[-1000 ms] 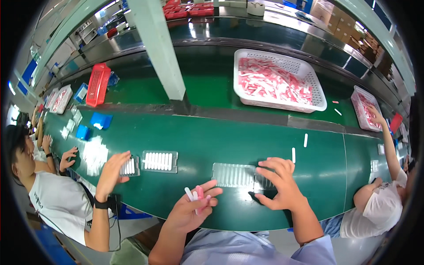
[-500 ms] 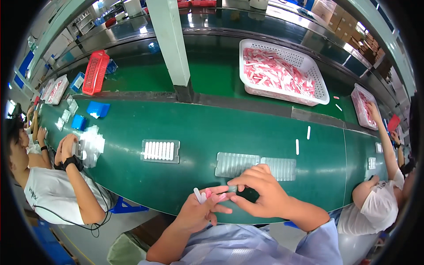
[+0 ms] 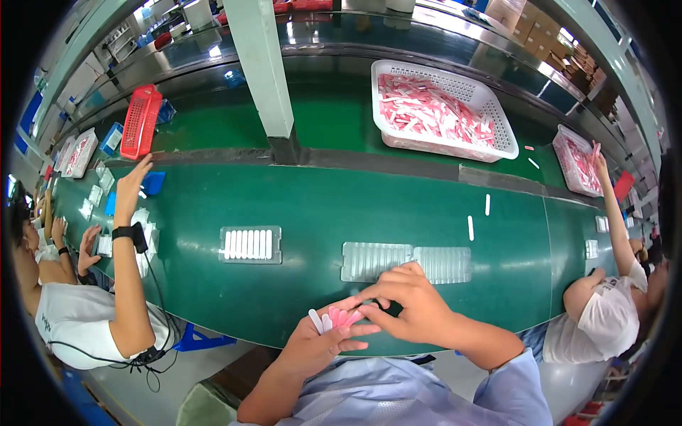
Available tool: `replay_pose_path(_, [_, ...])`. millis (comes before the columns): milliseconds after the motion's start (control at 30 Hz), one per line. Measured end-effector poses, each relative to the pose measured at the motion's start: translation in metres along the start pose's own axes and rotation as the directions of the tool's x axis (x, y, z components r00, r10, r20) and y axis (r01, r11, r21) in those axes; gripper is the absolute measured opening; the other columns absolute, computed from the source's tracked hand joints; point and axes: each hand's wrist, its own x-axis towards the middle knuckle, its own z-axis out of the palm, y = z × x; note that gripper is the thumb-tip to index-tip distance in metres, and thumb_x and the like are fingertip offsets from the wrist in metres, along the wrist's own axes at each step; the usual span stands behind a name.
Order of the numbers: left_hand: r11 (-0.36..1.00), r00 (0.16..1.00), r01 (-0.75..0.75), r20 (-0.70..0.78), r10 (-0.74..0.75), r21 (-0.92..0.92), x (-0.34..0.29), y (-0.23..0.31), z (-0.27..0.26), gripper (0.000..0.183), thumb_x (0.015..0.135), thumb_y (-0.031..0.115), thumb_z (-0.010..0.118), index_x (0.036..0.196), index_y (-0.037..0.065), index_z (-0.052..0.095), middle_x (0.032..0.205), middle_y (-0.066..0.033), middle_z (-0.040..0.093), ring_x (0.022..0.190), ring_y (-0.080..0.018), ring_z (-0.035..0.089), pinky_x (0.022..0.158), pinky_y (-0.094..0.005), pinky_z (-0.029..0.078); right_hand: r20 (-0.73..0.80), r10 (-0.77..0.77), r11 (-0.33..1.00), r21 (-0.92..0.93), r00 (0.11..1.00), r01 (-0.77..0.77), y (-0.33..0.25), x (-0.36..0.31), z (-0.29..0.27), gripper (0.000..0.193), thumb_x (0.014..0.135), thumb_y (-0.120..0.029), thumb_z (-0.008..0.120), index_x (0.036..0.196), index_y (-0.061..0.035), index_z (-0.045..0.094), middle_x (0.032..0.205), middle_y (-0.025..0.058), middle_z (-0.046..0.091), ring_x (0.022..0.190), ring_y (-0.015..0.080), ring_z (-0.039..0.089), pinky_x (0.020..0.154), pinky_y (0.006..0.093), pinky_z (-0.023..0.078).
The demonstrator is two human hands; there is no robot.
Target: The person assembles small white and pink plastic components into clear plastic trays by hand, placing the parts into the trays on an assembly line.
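My left hand (image 3: pixel 317 346) lies palm up at the near edge of the green belt (image 3: pixel 320 206) and holds a small bunch of pink and white sticks (image 3: pixel 334 317). My right hand (image 3: pixel 408 304) reaches across to it, fingertips pinching at the bunch. Just beyond my hands lie two clear ribbed trays (image 3: pixel 405 261) side by side on the belt. To their left sits a tray filled with white sticks (image 3: pixel 250 244).
A white basket of pink sticks (image 3: pixel 440 110) stands beyond the belt, a second one (image 3: pixel 579 160) at far right where a person reaches in. Another person at left stretches an arm toward a red basket (image 3: pixel 138 121). Two loose white sticks (image 3: pixel 478 216) lie on the belt. A pillar (image 3: pixel 266 71) rises mid-back.
My right hand left the clear tray and came to the sticks in my left hand. The filled tray travelled right along the belt. The person at left raised an arm.
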Motion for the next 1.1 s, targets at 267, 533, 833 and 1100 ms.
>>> replay_pose_path(267, [0.996,0.999,-0.034,-0.030,0.037,0.083,-0.009,-0.001,-0.005,0.058,0.105,0.022,0.062,0.152,-0.005,0.039,0.147,-0.0192,0.055,0.125,-0.0381,0.064,0.090,-0.0375,0.061,-0.007,0.087,0.958,0.275,0.996,-0.082,0.002,0.006,0.008,0.014,0.083,-0.011,0.082,0.096,-0.0139,0.081,0.067,-0.0031,0.056,0.066,0.0135,0.053,0.073,0.0306,0.038])
replay_pose_path(533, [0.998,0.950,-0.045,-0.307,0.053,0.035,-0.013,0.000,-0.005,0.063,0.101,0.018,0.067,0.152,-0.005,0.037,0.149,-0.0245,0.052,0.119,-0.0326,0.068,0.080,-0.0330,0.062,-0.269,-0.354,0.845,-0.501,0.896,0.184,0.020,0.047,-0.011,0.007,0.079,-0.013,0.081,0.080,-0.0124,0.075,0.068,-0.0014,0.053,0.070,0.0190,0.053,0.081,0.0371,0.042])
replay_pose_path(833, [0.993,0.977,-0.058,-0.210,0.035,-0.102,-0.026,0.011,-0.014,0.063,0.102,0.012,0.062,0.155,-0.005,0.033,0.154,-0.0263,0.046,0.128,-0.0367,0.062,0.091,-0.0383,0.059,0.108,-0.229,0.865,-0.434,0.968,0.253,0.034,0.028,0.003,0.017,0.085,-0.020,0.077,0.101,-0.0142,0.077,0.077,-0.0012,0.057,0.078,0.0201,0.055,0.078,0.0387,0.039])
replay_pose_path(1100, [0.997,0.996,0.039,-0.077,-0.044,-0.067,-0.017,0.010,-0.008,0.056,0.103,0.015,0.062,0.151,-0.005,0.041,0.152,-0.0262,0.049,0.126,-0.0375,0.063,0.087,-0.0397,0.061,0.001,-0.136,0.990,0.034,0.991,0.136,-0.003,0.029,0.005,0.016,0.085,-0.017,0.077,0.100,-0.0140,0.078,0.073,-0.0017,0.055,0.071,0.0185,0.056,0.078,0.0349,0.037])
